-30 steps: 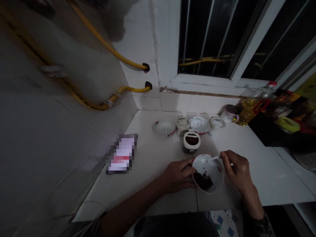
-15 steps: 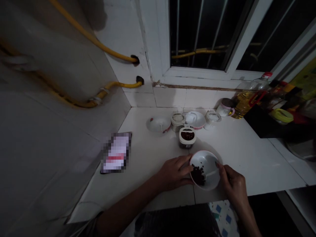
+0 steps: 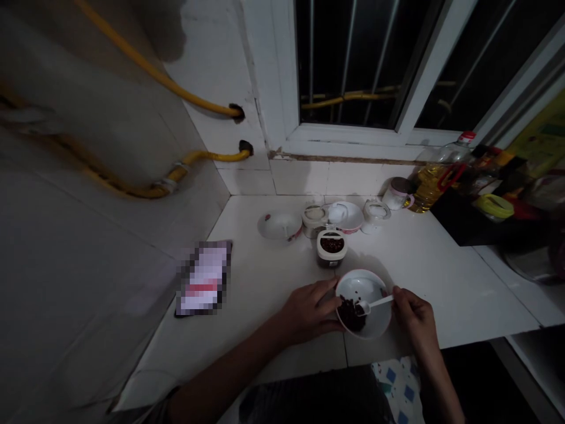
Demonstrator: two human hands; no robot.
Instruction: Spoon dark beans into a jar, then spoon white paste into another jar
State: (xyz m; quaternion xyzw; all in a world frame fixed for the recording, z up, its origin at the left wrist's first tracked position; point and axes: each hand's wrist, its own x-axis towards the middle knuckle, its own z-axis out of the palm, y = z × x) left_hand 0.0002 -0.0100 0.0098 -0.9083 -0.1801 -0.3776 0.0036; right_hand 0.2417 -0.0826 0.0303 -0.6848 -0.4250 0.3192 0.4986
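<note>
A white bowl (image 3: 375, 327) is tilted towards me near the counter's front edge, with small dark bits (image 3: 351, 315) gathered on its left side. My left hand (image 3: 309, 309) grips the bowl's left rim, thumb below and fingers along the side. Between the closed fingers of my right hand (image 3: 412, 315) is the handle of a small white spoon (image 3: 375, 304), its scoop resting at the dark bits. Just behind the bowl stands an opened jar (image 3: 332, 250) with dark red-brown contents.
Behind the jar are two more bowls (image 3: 278, 227) (image 3: 351, 217), lidded containers (image 3: 314, 219) (image 3: 376, 213) and a mug (image 3: 398, 193). An oil bottle (image 3: 428, 182) stands at the back right beside a black box (image 3: 459, 221). A blurred-out flat device (image 3: 203, 280) lies left.
The spoon's scoop has come down to the dark bits at the bowl's left, and its white handle now shows clearly. The view has shifted slightly; my left hand stays on the bowl.
</note>
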